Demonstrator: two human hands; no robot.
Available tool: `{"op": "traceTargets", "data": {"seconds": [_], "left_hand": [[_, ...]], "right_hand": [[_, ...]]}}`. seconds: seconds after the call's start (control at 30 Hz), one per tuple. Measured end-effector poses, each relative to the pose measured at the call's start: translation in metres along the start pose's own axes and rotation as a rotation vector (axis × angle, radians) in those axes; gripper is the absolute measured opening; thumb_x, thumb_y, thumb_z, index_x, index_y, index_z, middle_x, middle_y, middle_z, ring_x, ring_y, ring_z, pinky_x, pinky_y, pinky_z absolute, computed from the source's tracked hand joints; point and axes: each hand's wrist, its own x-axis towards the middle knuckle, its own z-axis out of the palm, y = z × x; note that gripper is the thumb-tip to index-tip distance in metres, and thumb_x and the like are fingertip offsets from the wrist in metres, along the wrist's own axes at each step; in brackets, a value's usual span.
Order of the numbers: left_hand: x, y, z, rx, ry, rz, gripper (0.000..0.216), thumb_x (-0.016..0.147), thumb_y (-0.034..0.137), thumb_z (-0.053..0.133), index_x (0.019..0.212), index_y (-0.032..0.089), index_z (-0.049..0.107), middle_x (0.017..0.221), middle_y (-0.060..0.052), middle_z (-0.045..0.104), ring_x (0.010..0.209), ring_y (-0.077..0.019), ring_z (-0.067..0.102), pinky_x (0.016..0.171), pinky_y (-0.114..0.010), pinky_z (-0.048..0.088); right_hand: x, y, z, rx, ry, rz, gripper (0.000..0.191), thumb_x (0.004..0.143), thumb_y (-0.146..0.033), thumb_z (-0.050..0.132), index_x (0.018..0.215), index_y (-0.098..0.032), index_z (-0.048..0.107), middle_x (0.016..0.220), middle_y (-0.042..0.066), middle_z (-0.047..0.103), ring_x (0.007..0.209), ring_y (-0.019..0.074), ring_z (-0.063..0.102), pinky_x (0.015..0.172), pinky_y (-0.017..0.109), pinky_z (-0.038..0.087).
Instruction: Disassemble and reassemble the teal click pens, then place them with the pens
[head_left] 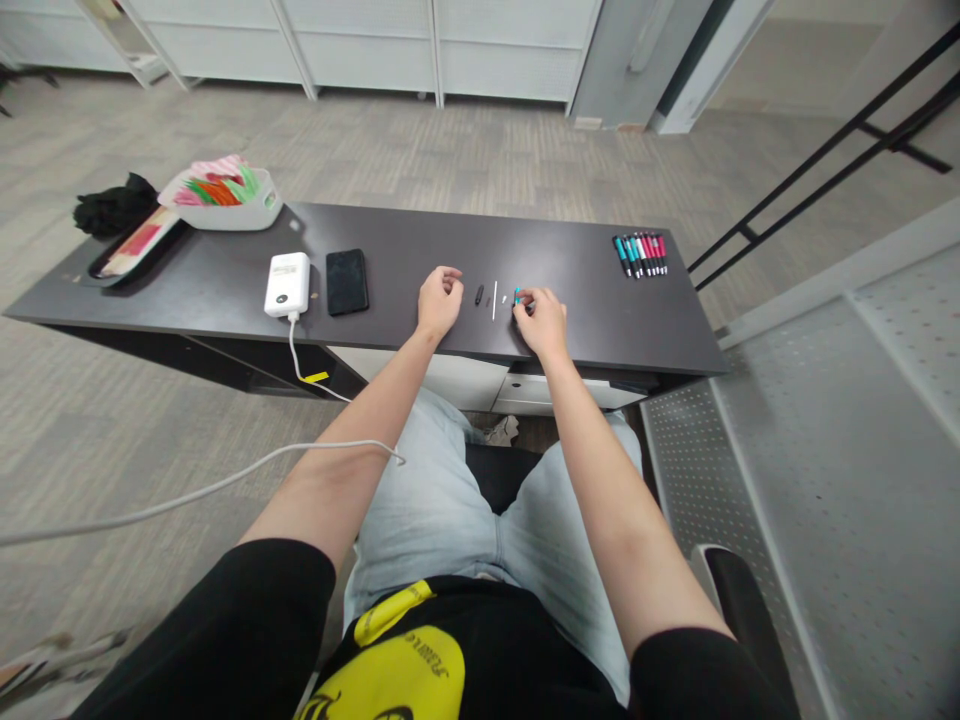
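Both of my hands rest on a dark table (570,330). My left hand (439,298) is curled into a loose fist near the table's middle, and I cannot see anything in it. My right hand (541,318) has its fingers pinched on a small teal pen part (517,294). Between the hands lie a short black pen piece (479,295), a tiny dark piece (487,300), a thin white refill (494,300) and a tiny pale piece (504,298).
Several teal and pink pens (641,254) lie in a row at the far right. A black phone (347,281) and a white power bank (287,284) with a cable sit left of my hands. A white basket (225,195) and a black tray (127,250) stand far left.
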Motion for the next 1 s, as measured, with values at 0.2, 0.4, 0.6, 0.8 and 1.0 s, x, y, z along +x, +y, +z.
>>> {"op": "traceTargets", "data": {"seconds": [0.2,0.4,0.6,0.8,1.0], "left_hand": [[-0.001,0.002,-0.001,0.021,-0.015,-0.002,0.023,0.101,0.008,0.060,0.106,0.026,0.073,0.111,-0.007,0.082,0.100,-0.0244,0.078,0.107,-0.040,0.064],[-0.002,0.001,0.001,0.101,-0.046,0.044,0.023,0.097,0.007,0.063,0.102,0.028,0.073,0.107,-0.005,0.082,0.089,-0.0230,0.074,0.104,-0.041,0.064],[-0.003,0.000,0.000,0.117,-0.118,0.098,0.027,0.088,0.006,0.072,0.104,0.027,0.075,0.111,-0.005,0.085,0.089,-0.0241,0.076,0.106,-0.045,0.063],[-0.003,0.001,0.000,0.121,-0.122,0.090,0.027,0.088,0.007,0.073,0.103,0.028,0.076,0.115,-0.005,0.085,0.091,-0.0249,0.076,0.108,-0.046,0.064],[0.002,0.000,-0.001,-0.009,0.048,-0.002,0.030,0.106,0.010,0.052,0.100,0.030,0.073,0.111,-0.007,0.083,0.111,-0.0280,0.080,0.117,-0.045,0.064]], "right_hand": [[0.001,0.003,0.002,0.003,0.021,-0.010,0.015,0.105,-0.030,0.065,0.116,-0.032,0.075,0.124,0.010,0.084,0.114,0.0335,0.071,0.116,0.053,0.048],[0.003,0.006,0.006,-0.021,0.032,-0.014,0.016,0.101,-0.031,0.072,0.117,-0.033,0.074,0.119,0.011,0.083,0.118,0.0392,0.076,0.115,0.060,0.053],[0.005,0.009,0.010,0.009,0.048,-0.016,0.031,0.101,-0.043,0.080,0.128,-0.031,0.072,0.111,0.012,0.083,0.116,0.0430,0.077,0.114,0.065,0.054],[0.007,0.013,0.012,-0.002,0.055,-0.027,0.031,0.099,-0.036,0.076,0.129,-0.032,0.072,0.108,0.011,0.083,0.112,0.0428,0.076,0.113,0.067,0.055],[0.006,0.012,0.015,-0.082,0.100,-0.003,0.036,0.092,-0.026,0.075,0.128,-0.028,0.071,0.126,0.017,0.079,0.130,0.0460,0.070,0.116,0.065,0.054]]}}
